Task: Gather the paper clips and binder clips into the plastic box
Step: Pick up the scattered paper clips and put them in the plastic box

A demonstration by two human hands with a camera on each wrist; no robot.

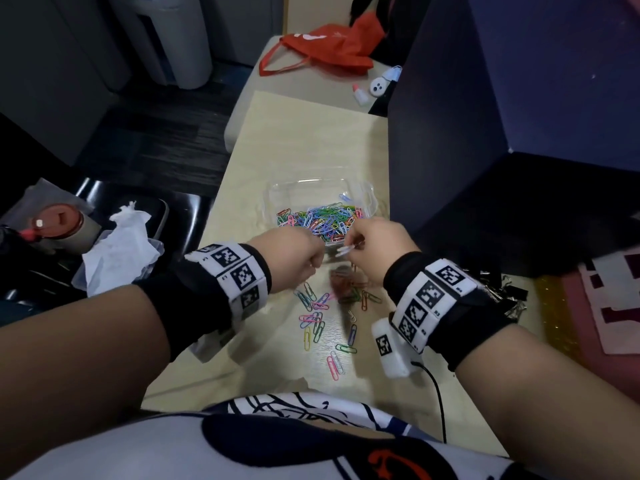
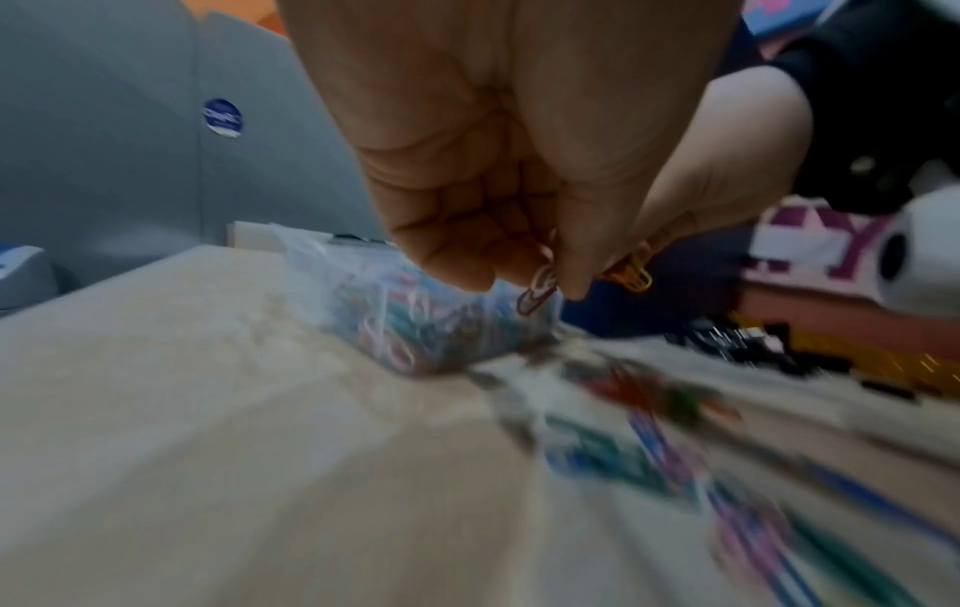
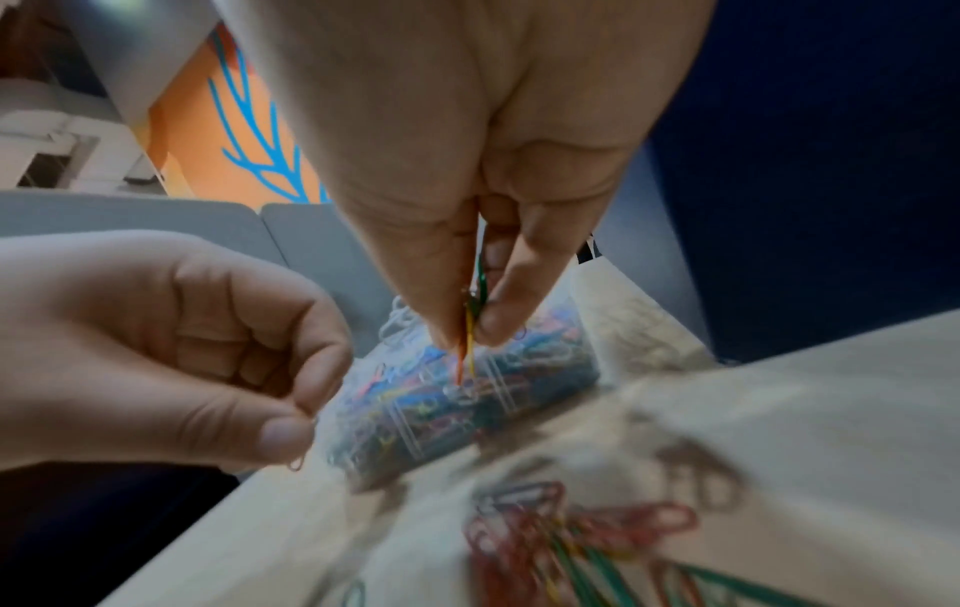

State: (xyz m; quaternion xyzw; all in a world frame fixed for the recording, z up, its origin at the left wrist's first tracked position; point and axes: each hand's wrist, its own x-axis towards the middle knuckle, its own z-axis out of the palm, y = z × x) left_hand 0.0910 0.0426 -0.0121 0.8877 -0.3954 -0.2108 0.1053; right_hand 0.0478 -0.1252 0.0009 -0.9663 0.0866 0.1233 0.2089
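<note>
A clear plastic box [image 1: 277, 194] on the pale table holds a heap of coloured paper clips [image 1: 320, 216]. My left hand [image 1: 313, 263] hovers just short of the box's near edge, fingers curled, pinching a few paper clips [image 2: 538, 293]. My right hand [image 1: 349, 251] is beside it, thumb and fingers pinching several thin clips [image 3: 470, 332] above the box [image 3: 452, 406]. Loose coloured paper clips [image 1: 323, 315] lie scattered on the table below both hands. Black binder clips [image 1: 504, 294] sit in a pile at the right, partly hidden by my right wrist.
A dark blue partition [image 1: 485, 133] walls the table's right side. An orange bag [image 1: 325, 50] lies at the far end. To the left stand a cup [image 1: 60, 226] and a tissue-filled container [image 1: 117, 251]. A black cable [image 1: 438, 400] crosses the near table.
</note>
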